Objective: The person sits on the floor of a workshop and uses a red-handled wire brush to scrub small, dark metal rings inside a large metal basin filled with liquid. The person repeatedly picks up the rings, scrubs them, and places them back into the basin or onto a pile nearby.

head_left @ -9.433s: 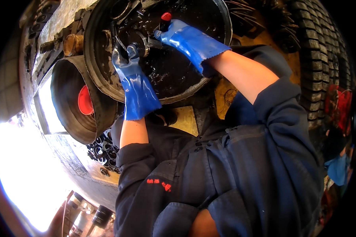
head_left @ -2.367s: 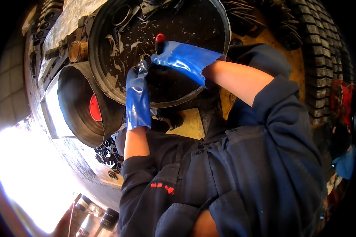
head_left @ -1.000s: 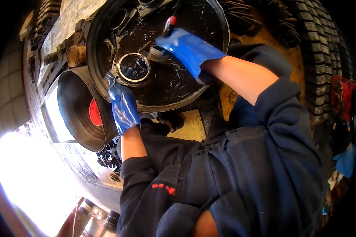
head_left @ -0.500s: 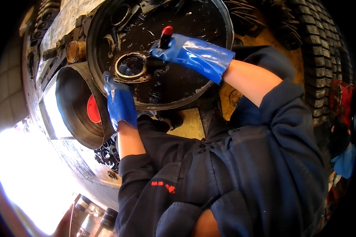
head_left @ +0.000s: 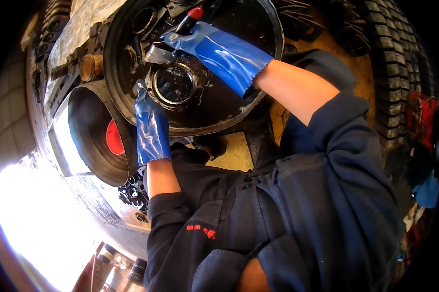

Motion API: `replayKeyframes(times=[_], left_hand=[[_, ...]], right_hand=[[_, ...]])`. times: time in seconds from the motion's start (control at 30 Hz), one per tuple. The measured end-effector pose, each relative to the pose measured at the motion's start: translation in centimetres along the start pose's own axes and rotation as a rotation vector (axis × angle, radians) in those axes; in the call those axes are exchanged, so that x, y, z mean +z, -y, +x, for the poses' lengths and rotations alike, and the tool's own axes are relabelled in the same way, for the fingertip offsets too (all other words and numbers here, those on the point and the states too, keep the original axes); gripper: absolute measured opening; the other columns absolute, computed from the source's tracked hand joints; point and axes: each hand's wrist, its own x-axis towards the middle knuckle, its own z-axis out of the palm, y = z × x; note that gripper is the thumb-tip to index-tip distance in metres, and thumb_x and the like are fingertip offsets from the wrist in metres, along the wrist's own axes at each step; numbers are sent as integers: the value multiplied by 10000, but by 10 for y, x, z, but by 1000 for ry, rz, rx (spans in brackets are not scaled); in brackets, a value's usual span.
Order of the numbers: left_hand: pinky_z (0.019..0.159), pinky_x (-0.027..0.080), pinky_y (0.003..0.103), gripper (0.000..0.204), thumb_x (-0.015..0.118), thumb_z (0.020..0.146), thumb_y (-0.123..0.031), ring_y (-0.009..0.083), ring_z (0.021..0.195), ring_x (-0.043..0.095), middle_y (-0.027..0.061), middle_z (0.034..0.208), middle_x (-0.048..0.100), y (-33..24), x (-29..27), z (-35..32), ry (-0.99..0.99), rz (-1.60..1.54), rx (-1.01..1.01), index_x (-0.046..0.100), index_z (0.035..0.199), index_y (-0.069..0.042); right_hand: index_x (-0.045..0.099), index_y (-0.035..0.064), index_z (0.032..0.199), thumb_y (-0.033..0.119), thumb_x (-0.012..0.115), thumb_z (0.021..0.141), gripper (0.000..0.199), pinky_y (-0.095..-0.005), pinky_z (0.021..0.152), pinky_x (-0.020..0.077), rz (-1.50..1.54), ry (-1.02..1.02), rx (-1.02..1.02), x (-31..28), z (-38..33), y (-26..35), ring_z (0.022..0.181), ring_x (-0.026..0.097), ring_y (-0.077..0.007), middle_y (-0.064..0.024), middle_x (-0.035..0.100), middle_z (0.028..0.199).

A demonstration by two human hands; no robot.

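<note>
My left hand (head_left: 150, 114), in a long blue rubber glove, grips the left edge of a round metal flange ring (head_left: 154, 88) that has a bright machined rim. The ring is tilted over dark, oily liquid inside a wide black round basin (head_left: 224, 127). My right hand (head_left: 200, 43), gloved the same way, is closed round a scraper (head_left: 184, 24) with a black handle and a red end. Its broad grey blade (head_left: 158, 55) shows below the fingers, just above the ring's far edge. Whether blade and ring touch, I cannot tell.
Other dark metal parts (head_left: 144, 20) lie at the basin's far left. Beside the basin leans a brown drum-shaped piece with a red disc (head_left: 115, 137). A rusty cylinder (head_left: 91, 67) stands left of it, and tyres (head_left: 392, 63) are stacked at the right.
The ring has moved right and turned its opening more toward me, with my left hand following slightly. My right hand has moved up and left with the scraper, and its blade now shows.
</note>
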Motion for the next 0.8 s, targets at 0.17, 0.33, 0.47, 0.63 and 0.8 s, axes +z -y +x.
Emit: replayKeyframes(times=[0.17, 0.33, 0.47, 0.63, 0.8], left_hand=[[773, 529, 426, 599, 469, 1048, -522, 336, 840, 669, 217, 1007, 709, -4, 6, 0, 2, -24, -25, 539, 1322, 6], [757, 532, 419, 601, 472, 1046, -524, 327, 822, 667, 209, 997, 713, -10, -1, -1, -28, -61, -45, 551, 1309, 11], [743, 534, 413, 603, 475, 1044, -525, 321, 808, 666, 202, 989, 716, -12, -1, -2, -45, -83, -63, 560, 1299, 15], [727, 536, 406, 605, 479, 1042, -527, 313, 790, 665, 194, 979, 720, -12, -6, -3, -76, -111, -86, 572, 1286, 20], [710, 539, 399, 608, 483, 1040, -528, 305, 772, 664, 186, 969, 724, -15, -5, 1, -90, -144, -113, 584, 1273, 25]], right_hand=[[717, 61, 1041, 274, 659, 972, 231, -330, 732, 526, -81, 97, 275, -19, 7, -39, 804, 653, -173, -85, 713, 901], [709, 40, 1031, 392, 702, 894, 377, -353, 744, 535, -199, 89, 371, -17, -20, -25, 790, 669, -196, -105, 715, 871], [706, 58, 1049, 396, 674, 916, 365, -369, 757, 534, -256, 44, 273, -20, -11, -26, 787, 674, -218, -114, 716, 873], [691, 98, 1047, 468, 629, 928, 394, -382, 833, 532, -251, 132, 251, -7, -10, -9, 866, 677, -261, -122, 726, 948], [720, 109, 1106, 415, 683, 921, 359, -369, 849, 536, -75, 124, 217, -11, -5, -25, 874, 687, -247, -124, 739, 953]])
